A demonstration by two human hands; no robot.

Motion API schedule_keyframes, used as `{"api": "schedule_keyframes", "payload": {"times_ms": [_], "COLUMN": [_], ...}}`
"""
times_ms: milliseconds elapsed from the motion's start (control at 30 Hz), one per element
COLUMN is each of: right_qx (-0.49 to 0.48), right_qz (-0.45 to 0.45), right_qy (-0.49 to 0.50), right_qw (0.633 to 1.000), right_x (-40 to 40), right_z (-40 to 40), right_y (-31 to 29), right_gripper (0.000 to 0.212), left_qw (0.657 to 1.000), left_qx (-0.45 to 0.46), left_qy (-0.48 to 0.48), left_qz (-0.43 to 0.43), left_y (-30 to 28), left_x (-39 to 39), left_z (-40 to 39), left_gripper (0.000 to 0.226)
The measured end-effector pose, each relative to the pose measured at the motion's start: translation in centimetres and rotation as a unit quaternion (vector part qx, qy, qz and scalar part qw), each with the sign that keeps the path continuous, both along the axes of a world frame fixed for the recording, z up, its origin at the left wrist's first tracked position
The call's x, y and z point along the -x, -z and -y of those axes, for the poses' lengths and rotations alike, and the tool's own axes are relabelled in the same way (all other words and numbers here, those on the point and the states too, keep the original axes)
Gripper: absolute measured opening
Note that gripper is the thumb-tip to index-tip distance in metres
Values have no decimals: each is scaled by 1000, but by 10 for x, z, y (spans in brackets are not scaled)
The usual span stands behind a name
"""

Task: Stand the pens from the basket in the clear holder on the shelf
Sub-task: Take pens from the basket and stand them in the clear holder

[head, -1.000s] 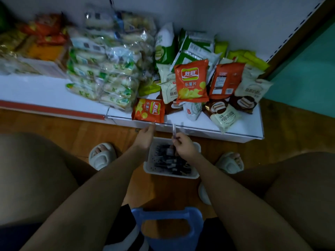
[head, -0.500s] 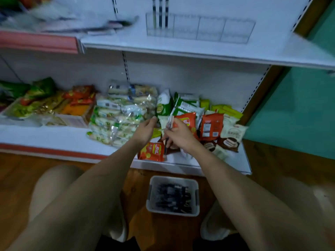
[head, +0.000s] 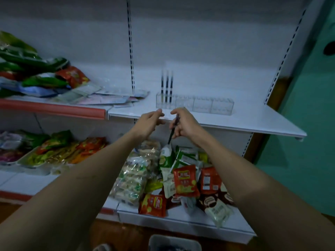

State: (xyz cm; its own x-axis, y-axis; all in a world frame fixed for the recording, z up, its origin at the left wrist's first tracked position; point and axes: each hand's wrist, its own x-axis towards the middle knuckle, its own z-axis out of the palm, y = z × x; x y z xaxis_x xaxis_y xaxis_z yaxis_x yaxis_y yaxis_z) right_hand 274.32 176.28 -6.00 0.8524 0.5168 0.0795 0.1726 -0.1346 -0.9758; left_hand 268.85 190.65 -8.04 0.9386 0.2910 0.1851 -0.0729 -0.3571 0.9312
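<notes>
Right hand (head: 183, 124): grasps a dark pen (head: 173, 129), tip down, below the shelf (head: 235, 120) edge | Left hand (head: 150, 122): relaxed, unclenched, empty | Clear holder (head: 194, 105): on shelf, three pens (head: 166, 86) upright in leftmost cell | Basket (head: 175, 242): on floor

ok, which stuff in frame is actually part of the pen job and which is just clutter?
Job:
- pen in right hand
- left hand, holding nothing
- three pens standing in clear holder
- basket on the floor

Clutter:
- snack packets on lower shelf
- flat packets left of holder
</notes>
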Motion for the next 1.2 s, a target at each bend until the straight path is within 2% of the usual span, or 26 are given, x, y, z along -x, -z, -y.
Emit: {"api": "schedule_keyframes", "payload": {"times_ms": [67, 200, 433, 567, 767, 933, 1033, 1200], "right_qx": [-14, -6, -17, -37, -38, -49, -37, 9], "right_qz": [32, 163, 234, 256, 270, 251, 254, 251], "right_qy": [-1, 21, 89, 122, 135, 141, 141, 133], "right_qw": [999, 986, 968, 958, 953, 956, 956, 959], "right_x": [-1, -10, -58, -92, -136, -160, -170, -178], "right_z": [1, 3, -6, -17, -35, -50, -56, -62], "right_y": [-27, -64, -94, -100, -107, -99, -99, -85], "right_gripper": [22, 21, 20, 17, 11, 8, 14, 15], "left_qw": [1000, 999, 995, 994, 994, 998, 996, 996], "left_qx": [-5, -9, -40, -38, -42, -43, -82, -87], "left_qy": [-2, -6, -67, -91, -94, -44, -28, -21], "left_qz": [18, 41, 66, 57, 32, -6, -1, 0], "left_y": [-22, -51, -70, -64, -43, -34, -31, -28], "left_x": [-3, -12, -47, -72, -110, -136, -145, -149], "left_z": [-3, -8, -21, -33, -56, -63, -63, -68], "left_gripper": [50, 52, 47, 46, 68, 90, 87, 83]}}
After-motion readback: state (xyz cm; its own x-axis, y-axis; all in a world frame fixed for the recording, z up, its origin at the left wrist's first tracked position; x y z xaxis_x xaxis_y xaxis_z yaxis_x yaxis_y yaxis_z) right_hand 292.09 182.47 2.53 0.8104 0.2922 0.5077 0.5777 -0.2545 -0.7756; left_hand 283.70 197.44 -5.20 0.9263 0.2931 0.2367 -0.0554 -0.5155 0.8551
